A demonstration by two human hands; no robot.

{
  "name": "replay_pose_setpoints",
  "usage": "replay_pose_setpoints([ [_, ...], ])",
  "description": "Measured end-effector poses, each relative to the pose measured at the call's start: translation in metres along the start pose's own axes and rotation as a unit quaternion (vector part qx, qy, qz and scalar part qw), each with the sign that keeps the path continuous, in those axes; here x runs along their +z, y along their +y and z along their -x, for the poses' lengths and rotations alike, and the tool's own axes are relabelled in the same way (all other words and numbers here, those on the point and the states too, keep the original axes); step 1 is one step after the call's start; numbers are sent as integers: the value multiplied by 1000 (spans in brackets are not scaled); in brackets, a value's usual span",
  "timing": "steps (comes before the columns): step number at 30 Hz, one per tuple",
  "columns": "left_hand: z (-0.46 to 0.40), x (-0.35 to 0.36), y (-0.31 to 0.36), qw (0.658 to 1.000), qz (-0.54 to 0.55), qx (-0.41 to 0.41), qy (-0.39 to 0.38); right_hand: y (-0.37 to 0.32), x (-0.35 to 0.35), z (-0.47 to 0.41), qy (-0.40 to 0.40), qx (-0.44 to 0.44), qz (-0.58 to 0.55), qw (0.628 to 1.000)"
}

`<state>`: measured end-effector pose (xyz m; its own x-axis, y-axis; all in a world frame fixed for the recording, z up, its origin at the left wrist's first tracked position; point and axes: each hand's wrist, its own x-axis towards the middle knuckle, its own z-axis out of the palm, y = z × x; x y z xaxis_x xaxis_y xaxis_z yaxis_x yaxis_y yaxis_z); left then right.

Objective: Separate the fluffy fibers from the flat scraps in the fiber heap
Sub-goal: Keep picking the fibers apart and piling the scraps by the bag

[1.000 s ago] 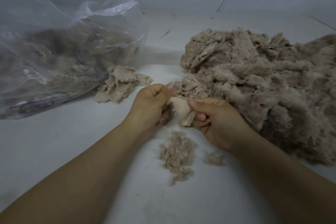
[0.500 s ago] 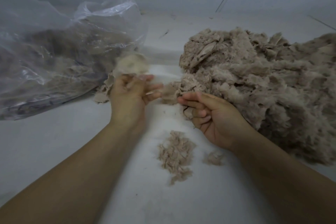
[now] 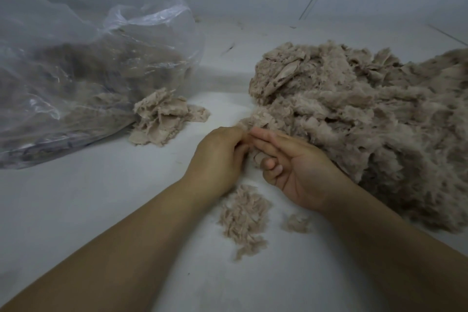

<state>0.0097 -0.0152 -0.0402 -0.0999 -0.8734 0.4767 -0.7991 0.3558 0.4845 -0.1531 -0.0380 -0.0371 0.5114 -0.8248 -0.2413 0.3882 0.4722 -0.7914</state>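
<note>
The big tan fiber heap (image 3: 367,114) fills the right side of the white surface. My left hand (image 3: 217,159) and my right hand (image 3: 291,170) meet at the heap's near left edge. My right hand lies palm up, its lower fingers curled round a small fiber piece (image 3: 258,157). The curled fingertips of my left hand pinch at that same piece. A pile of flat scraps (image 3: 164,119) lies to the left, beside the bag. A small pile of fluffy fibers (image 3: 243,218) sits just below my hands, with a lone tuft (image 3: 297,223) to its right.
A large clear plastic bag (image 3: 76,78) holding more tan material lies at the left, its mouth toward the flat scraps. A grey wall rises behind the white surface (image 3: 101,210).
My left hand carried a flat scrap left to the scrap pile, let it go, and came back to my right hand. My right hand stayed at the heap's edge.
</note>
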Motion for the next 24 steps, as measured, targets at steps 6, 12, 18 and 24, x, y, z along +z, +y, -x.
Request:
replay_pose_setpoints([
  [6,-1,-1,0,975,171,-51,134,-2,2,-1,4,18,-23,1000],
  [12,2,0,6,973,155,-33,170,-3,2,0,9,6,-21,1000],
  [18,5,-1,14,973,165,-28,157,-3,5,3,-26,-14,14,999],
  [24,8,-1,19,938,327,-102,52,0,5,3,-27,-25,51,998],
])
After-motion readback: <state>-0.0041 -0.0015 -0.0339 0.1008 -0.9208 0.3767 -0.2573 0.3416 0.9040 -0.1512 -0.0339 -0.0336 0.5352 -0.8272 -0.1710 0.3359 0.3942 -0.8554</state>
